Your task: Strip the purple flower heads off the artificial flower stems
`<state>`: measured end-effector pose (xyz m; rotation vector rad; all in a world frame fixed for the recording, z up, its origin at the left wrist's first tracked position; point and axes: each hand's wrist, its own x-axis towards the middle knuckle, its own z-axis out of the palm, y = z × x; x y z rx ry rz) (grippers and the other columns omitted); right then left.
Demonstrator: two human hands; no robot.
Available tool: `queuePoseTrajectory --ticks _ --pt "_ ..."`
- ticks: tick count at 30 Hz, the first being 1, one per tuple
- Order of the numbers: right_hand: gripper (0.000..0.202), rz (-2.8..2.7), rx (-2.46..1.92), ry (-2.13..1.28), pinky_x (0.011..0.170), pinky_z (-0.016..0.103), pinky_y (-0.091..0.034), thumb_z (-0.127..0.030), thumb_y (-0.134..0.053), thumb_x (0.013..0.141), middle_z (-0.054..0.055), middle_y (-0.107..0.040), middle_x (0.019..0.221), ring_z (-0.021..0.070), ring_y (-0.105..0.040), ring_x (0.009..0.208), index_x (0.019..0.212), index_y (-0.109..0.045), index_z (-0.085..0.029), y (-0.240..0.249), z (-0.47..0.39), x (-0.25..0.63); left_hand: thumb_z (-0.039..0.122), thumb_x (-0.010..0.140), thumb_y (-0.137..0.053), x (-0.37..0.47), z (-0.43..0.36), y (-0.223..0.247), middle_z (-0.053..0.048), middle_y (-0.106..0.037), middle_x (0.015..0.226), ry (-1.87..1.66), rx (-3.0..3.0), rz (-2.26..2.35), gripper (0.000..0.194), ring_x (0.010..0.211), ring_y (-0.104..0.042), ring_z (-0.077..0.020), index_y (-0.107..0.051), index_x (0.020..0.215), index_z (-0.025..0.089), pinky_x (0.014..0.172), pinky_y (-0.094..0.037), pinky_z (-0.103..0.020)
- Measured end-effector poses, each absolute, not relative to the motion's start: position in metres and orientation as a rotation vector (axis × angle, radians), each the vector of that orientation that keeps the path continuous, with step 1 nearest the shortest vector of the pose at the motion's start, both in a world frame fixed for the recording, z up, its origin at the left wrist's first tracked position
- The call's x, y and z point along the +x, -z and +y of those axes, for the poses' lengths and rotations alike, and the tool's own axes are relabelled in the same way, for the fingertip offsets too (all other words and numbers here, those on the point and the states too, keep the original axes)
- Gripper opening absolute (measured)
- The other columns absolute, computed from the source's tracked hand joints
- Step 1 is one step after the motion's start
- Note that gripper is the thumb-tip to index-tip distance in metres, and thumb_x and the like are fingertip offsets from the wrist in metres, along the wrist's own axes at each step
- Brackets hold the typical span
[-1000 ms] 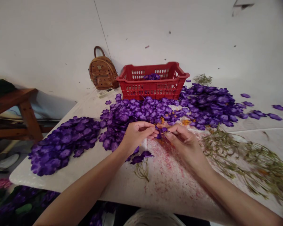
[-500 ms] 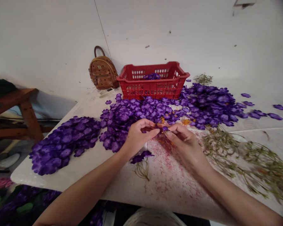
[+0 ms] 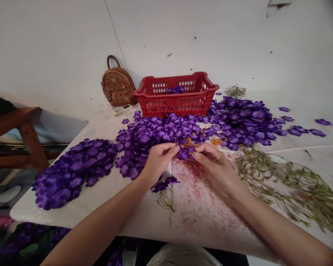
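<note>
Between my two hands, above the table, is a small purple artificial flower point(image 3: 184, 153). My left hand point(image 3: 161, 157) pinches its left edge between thumb and fingers. From the other side, my right hand point(image 3: 211, 159) is closed at the fingertips on its right edge, near the centre. Below my left hand lies a green plastic stem point(image 3: 166, 199) with purple petals on its tips. Behind my hands spreads a heap of loose purple petals point(image 3: 161, 129), with small yellow flower centres point(image 3: 216, 141) at its right.
A red plastic crate point(image 3: 177, 103) with purple petals inside stands against the wall. Left of it are a brown backpack point(image 3: 118, 87) and a calculator point(image 3: 123, 110). More petals lie in a left pile point(image 3: 74, 170) and a right pile point(image 3: 244, 118). Bare green stems point(image 3: 302, 184) cover the right side.
The purple flower now shows spread out between my fingertips, where before only a small bit was visible. My left hand has shifted slightly left, and the camera view has moved a little.
</note>
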<state>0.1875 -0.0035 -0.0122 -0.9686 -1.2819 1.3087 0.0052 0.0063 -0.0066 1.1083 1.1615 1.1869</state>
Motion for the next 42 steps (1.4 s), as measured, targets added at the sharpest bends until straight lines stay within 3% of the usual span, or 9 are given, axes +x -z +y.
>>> queuePoseTrajectory --ticks 4,9,12,16,20,28,33,38,42 --pt "0.022 -1.301 -0.970 -1.340 0.067 0.030 -0.036 -0.037 -0.073 0.087 -0.004 -0.052 0.071 0.0146 -0.046 0.068 0.073 -0.064 -0.023 0.012 -0.003 0.186 0.033 0.078 -0.080 0.007 0.005 0.008 -0.003 -0.073 0.075 -1.167 1.119 1.132 0.021 0.068 -0.065 -0.0118 -0.078 0.088 0.015 0.068 -0.055 -0.024" --pt "0.020 -1.208 -0.946 -1.374 0.068 0.030 -0.038 -0.036 -0.075 0.083 -0.003 -0.056 0.073 0.0156 -0.048 0.070 0.072 -0.065 -0.023 0.007 -0.004 0.185 0.027 0.083 -0.071 0.006 0.005 0.007 -0.004 -0.072 0.088 -1.173 1.225 1.160 0.019 0.075 -0.065 -0.0130 -0.073 0.099 0.017 0.070 -0.053 -0.024" --pt "0.022 -1.160 -0.970 -1.392 0.066 0.030 -0.038 -0.038 -0.078 0.080 -0.003 -0.057 0.072 0.0156 -0.049 0.069 0.071 -0.064 -0.023 0.007 -0.003 0.186 0.021 0.084 -0.068 0.004 0.003 0.002 -0.005 -0.069 0.099 -1.273 1.581 1.233 0.019 0.089 -0.064 -0.0169 -0.071 0.102 0.021 0.077 -0.053 -0.028" --pt "0.025 -1.126 -0.996 -1.409 0.062 0.030 -0.036 -0.040 -0.079 0.079 -0.004 -0.054 0.069 0.0147 -0.045 0.064 0.071 -0.062 -0.023 0.010 -0.002 0.187 0.023 0.080 -0.079 0.001 0.001 -0.003 -0.006 -0.066 0.109 -1.256 2.249 1.199 0.023 0.106 -0.060 -0.0233 -0.073 0.102 0.024 0.098 -0.048 -0.040" --pt "0.026 -1.113 -0.983 -1.427 0.063 0.030 -0.037 -0.041 -0.079 0.079 -0.003 -0.055 0.071 0.0148 -0.046 0.065 0.071 -0.061 -0.023 0.010 -0.002 0.188 0.025 0.090 -0.074 0.001 0.002 0.000 -0.006 -0.068 0.109 -1.175 2.475 1.158 0.014 0.105 -0.061 -0.0222 -0.073 0.103 0.023 0.096 -0.048 -0.038" --pt "0.025 -1.051 -0.939 -1.464 0.073 0.032 -0.046 -0.040 -0.084 0.075 -0.003 -0.061 0.071 0.0162 -0.055 0.070 0.069 -0.066 -0.023 0.005 -0.002 0.188 0.031 0.093 -0.071 0.002 0.004 0.005 -0.007 -0.075 0.101 -1.162 2.342 1.129 0.012 0.097 -0.067 -0.0212 -0.075 0.099 0.022 0.089 -0.052 -0.035" --pt "0.027 -1.025 -0.925 -1.514 0.080 0.034 -0.047 -0.043 -0.086 0.072 -0.001 -0.066 0.074 0.0181 -0.060 0.077 0.071 -0.068 -0.023 0.004 -0.003 0.187 0.020 0.089 -0.069 0.006 0.002 0.003 -0.005 -0.075 0.092 -1.220 2.090 1.198 0.007 0.088 -0.068 -0.0188 -0.075 0.086 0.022 0.084 -0.053 -0.031" --pt "0.025 -1.066 -0.965 -1.453 0.071 0.030 -0.041 -0.040 -0.083 0.077 -0.002 -0.059 0.072 0.0151 -0.052 0.072 0.071 -0.066 -0.022 0.004 -0.005 0.188 0.021 0.080 -0.072 0.012 0.004 0.005 -0.001 -0.071 0.074 -1.251 1.494 1.220 0.003 0.064 -0.063 -0.0123 -0.071 0.078 0.018 0.064 -0.050 -0.024" --pt "0.020 -1.145 -0.950 -1.411 0.068 0.029 -0.036 -0.036 -0.077 0.083 -0.003 -0.054 0.072 0.0144 -0.047 0.071 0.074 -0.066 -0.022 0.008 -0.004 0.188 0.025 0.074 -0.079 0.015 0.004 0.006 0.000 -0.071 0.070 -1.238 1.197 1.163 0.012 0.061 -0.063 -0.0104 -0.072 0.078 0.017 0.062 -0.050 -0.022"
